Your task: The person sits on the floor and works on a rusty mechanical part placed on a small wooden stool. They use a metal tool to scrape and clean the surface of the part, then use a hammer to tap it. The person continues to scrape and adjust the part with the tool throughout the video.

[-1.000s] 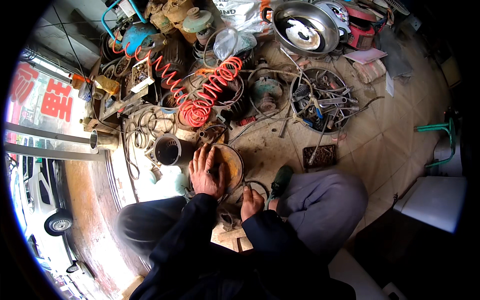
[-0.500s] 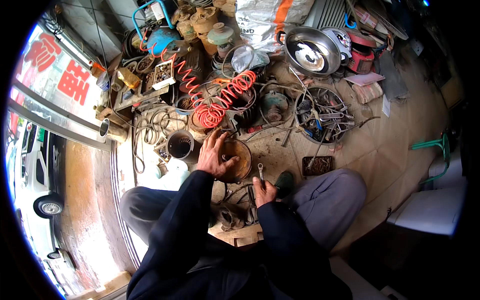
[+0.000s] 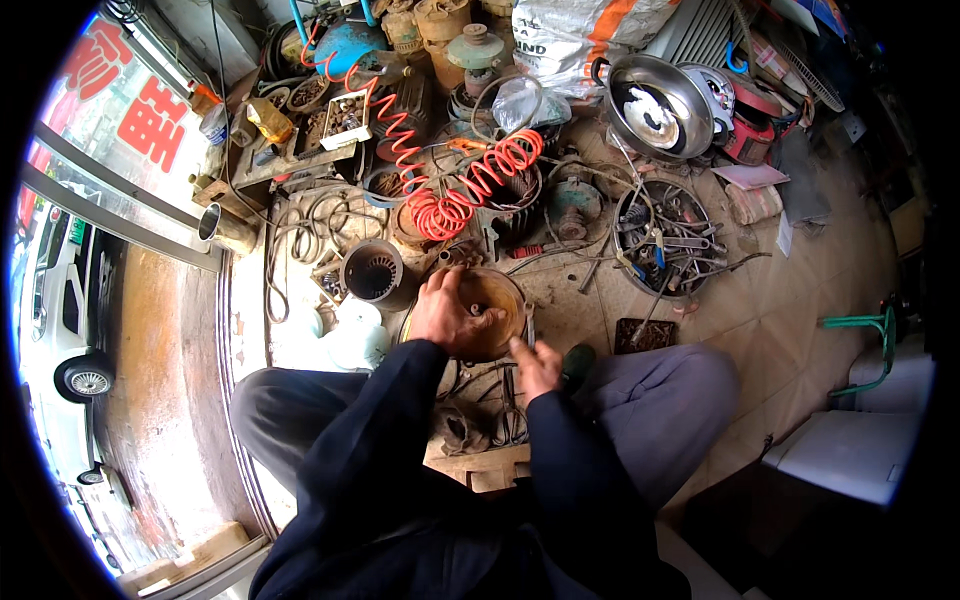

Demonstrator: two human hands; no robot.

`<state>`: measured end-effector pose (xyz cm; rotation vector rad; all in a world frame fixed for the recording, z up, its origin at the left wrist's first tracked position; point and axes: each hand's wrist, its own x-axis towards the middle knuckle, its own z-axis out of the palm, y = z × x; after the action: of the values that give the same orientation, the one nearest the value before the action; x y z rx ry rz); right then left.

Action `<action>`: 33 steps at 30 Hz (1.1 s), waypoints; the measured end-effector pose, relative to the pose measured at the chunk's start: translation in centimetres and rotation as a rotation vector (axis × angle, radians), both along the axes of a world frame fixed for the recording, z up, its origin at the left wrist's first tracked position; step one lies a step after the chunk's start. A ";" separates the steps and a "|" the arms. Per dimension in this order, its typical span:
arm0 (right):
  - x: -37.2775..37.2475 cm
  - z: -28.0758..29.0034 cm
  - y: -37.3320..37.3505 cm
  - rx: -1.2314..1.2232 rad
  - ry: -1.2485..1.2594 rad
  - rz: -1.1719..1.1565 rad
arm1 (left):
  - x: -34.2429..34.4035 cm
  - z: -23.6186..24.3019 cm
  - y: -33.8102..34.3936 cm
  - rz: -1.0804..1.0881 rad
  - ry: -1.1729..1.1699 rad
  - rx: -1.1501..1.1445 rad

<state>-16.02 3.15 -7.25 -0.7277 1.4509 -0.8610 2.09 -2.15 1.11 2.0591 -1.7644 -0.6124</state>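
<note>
Between my knees sits a round, rusty brown metal cover with a small stud near its middle. My left hand lies over its left side, fingers curled toward the far rim and thumb stretched across the face. My right hand is closed on a wrench, at the cover's right edge. Most of the wrench's handle is hidden in the fist. Left of the cover stands a grey motor stator, its slotted opening facing up.
A coiled red air hose lies beyond the cover. To the right are a round tray of tools and a small tray of screws. Pale green-white containers stand by my left knee. A steel pan rests farther back.
My right hand has moved up and slightly right, bringing the wrench beside the cover's right edge. My left hand stays on the cover, its fingers now closer together. The view has shifted a little.
</note>
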 end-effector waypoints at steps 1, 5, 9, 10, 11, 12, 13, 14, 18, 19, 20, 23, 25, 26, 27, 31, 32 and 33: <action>-0.7 -0.5 -1.8 -0.026 0.010 0.036 | -0.9 0.9 0.1 0.109 0.004 0.033; -1.4 0.1 -7.7 -0.135 -0.054 0.155 | -1.8 3.0 2.4 0.342 0.104 0.154; -1.5 3.8 -7.5 0.032 -0.181 -0.061 | -0.4 2.4 3.1 0.350 -0.001 0.164; -2.2 2.0 -6.8 -0.036 -0.081 -0.162 | -0.1 1.7 3.1 0.259 -0.121 0.020; -3.2 -1.7 -5.6 -0.139 0.058 -0.247 | -0.4 1.1 2.6 0.161 -0.173 -0.074; -4.1 -5.5 -4.4 -0.227 0.209 -0.332 | -0.7 0.8 2.0 0.083 -0.171 -0.118; -3.8 -5.0 -2.6 -0.167 0.233 -0.233 | -0.2 0.4 1.8 0.024 -0.186 -0.155; -3.6 -4.4 -0.9 -0.108 0.255 -0.133 | 0.1 -0.5 1.5 0.012 -0.179 -0.154; -3.4 -1.8 1.8 -0.057 0.290 0.187 | -1.1 -2.3 1.1 0.033 -0.169 -0.145; -3.3 -1.2 1.9 -0.064 0.286 0.221 | -1.5 -2.4 1.0 0.063 -0.178 -0.141; -3.1 -0.6 2.0 -0.071 0.283 0.257 | -1.6 -2.7 0.9 0.098 -0.182 -0.171; -3.4 0.1 1.6 -0.075 0.327 0.317 | -2.9 -2.1 0.2 0.150 -0.157 -0.128; -3.0 0.0 1.5 -0.101 0.329 0.328 | -3.0 -2.4 0.2 0.162 -0.229 -0.184; -2.8 0.1 1.4 -0.083 0.336 0.336 | -2.9 -2.4 0.2 0.159 -0.266 -0.213; -2.7 0.5 1.2 -0.064 0.349 0.343 | -2.9 -2.5 0.1 0.155 -0.297 -0.243; -2.6 1.4 0.5 -0.036 0.367 0.377 | -2.6 -3.0 0.0 0.175 -0.235 -0.200; -2.7 0.8 0.3 -0.043 0.335 0.381 | -2.6 -2.8 0.0 0.180 -0.228 -0.182; -2.9 0.2 0.1 -0.047 0.305 0.387 | -2.6 -2.7 0.0 0.186 -0.220 -0.161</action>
<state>-18.93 3.21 -7.04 -1.1692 1.4892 -0.5005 -0.52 -2.16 -1.57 2.2119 -1.6475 -0.1889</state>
